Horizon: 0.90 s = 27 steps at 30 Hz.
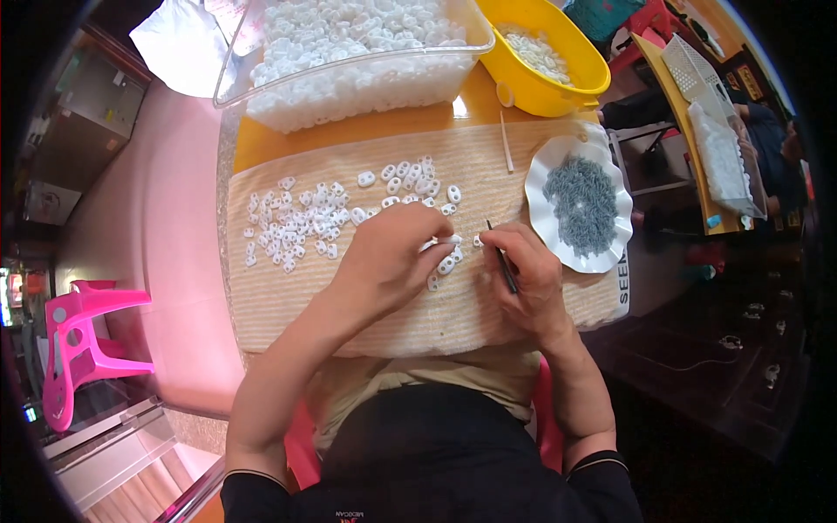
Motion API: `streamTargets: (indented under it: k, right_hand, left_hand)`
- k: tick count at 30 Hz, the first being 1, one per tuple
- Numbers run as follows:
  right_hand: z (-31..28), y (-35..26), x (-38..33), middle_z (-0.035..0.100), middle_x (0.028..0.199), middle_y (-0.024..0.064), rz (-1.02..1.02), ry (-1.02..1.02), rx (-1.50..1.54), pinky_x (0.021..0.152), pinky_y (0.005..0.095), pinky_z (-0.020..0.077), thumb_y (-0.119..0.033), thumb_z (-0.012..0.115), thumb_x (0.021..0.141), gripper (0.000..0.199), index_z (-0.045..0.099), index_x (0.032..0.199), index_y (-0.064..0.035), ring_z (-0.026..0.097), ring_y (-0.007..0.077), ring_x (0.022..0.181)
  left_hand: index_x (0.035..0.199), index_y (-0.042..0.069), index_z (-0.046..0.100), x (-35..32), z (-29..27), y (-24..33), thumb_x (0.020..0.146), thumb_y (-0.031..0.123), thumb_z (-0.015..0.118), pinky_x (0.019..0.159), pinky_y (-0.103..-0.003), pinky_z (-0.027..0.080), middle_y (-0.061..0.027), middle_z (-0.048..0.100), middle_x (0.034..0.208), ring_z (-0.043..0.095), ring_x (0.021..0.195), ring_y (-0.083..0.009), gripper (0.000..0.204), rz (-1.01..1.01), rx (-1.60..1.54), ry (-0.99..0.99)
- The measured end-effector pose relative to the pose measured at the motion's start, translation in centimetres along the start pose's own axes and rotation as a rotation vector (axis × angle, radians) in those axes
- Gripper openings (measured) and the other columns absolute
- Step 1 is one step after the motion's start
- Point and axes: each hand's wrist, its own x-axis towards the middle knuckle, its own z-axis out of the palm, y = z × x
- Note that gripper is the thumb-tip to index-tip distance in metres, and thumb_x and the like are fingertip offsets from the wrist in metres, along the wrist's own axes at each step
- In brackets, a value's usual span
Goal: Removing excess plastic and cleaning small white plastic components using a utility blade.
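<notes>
Over the middle of the striped cloth point(384, 322), my left hand point(397, 240) pinches a small white plastic piece point(450, 240) between thumb and fingertips. My right hand point(527, 270) is closed round slim dark tweezers point(502, 264), whose tip points up and away from me. One tiny white part point(477, 241) lies between the two hands, close to the tweezers. More white two-holed pieces point(447, 264) sit just beneath my left fingertips. Beyond that hand is a loose group of oval white pieces point(411, 177), and a larger pile of small white pieces point(301, 218) spreads to its left.
A white scalloped plate point(537, 196) of small grey parts point(582, 205) stands right of my right hand. At the back are a clear bin point(366, 65) full of white pieces and a yellow basin point(558, 98). A white stick point(506, 144) lies nearby. Another person sits far right.
</notes>
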Motion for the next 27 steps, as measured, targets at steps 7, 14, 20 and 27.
streamTargets:
  k: [7, 14, 20, 27]
  right_hand:
    - [0.1, -1.0, -0.5, 0.068, 0.094, 0.0083, 0.253, -0.014, 0.297, 0.054, 0.0209, 0.0455, 0.000, 0.059, 0.096, 0.021, 0.063, 0.116, 0.0016, 0.056, 0.0077, 0.064]
    - [0.3, -1.3, -1.0, 0.067, 0.100, 0.0144, 0.244, -0.051, 0.639, 0.052, 0.0202, 0.0471, -0.006, 0.058, 0.099, 0.025, 0.062, 0.121, 0.0034, 0.056, 0.0081, 0.059]
    - [1.0, -2.7, -1.8, 0.067, 0.100, 0.0151, 0.401, -0.150, 0.776, 0.052, 0.0220, 0.0488, -0.007, 0.059, 0.098, 0.023, 0.063, 0.119, 0.0031, 0.058, 0.0093, 0.060]
    - [1.8, -2.8, -2.3, 0.067, 0.101, 0.0150, 0.362, -0.179, 0.767, 0.052, 0.0223, 0.0490, -0.008, 0.059, 0.099, 0.022, 0.063, 0.117, 0.0030, 0.059, 0.0098, 0.062]
  left_hand:
    - [0.109, 0.000, 0.067, -3.9, -0.2, 0.5, 0.092, 0.007, 0.069, 0.069, -0.024, 0.054, -0.0062, 0.070, 0.094, 0.065, 0.078, -0.0104, 0.018, -0.641, -1.062, 0.210]
    - [0.122, 0.001, 0.061, -5.6, 0.5, 0.7, 0.093, 0.003, 0.065, 0.078, -0.027, 0.060, -0.0077, 0.068, 0.097, 0.068, 0.086, -0.0145, 0.029, -0.811, -1.633, 0.222]
    - [0.126, 0.001, 0.059, -6.2, 1.1, 1.1, 0.095, 0.004, 0.062, 0.081, -0.028, 0.060, -0.0084, 0.067, 0.101, 0.068, 0.090, -0.0149, 0.031, -0.828, -1.757, 0.186]
    - [0.121, 0.002, 0.060, -6.5, 1.6, 1.1, 0.095, 0.005, 0.062, 0.081, -0.029, 0.061, -0.0094, 0.068, 0.102, 0.069, 0.091, -0.0157, 0.026, -0.821, -1.782, 0.144]
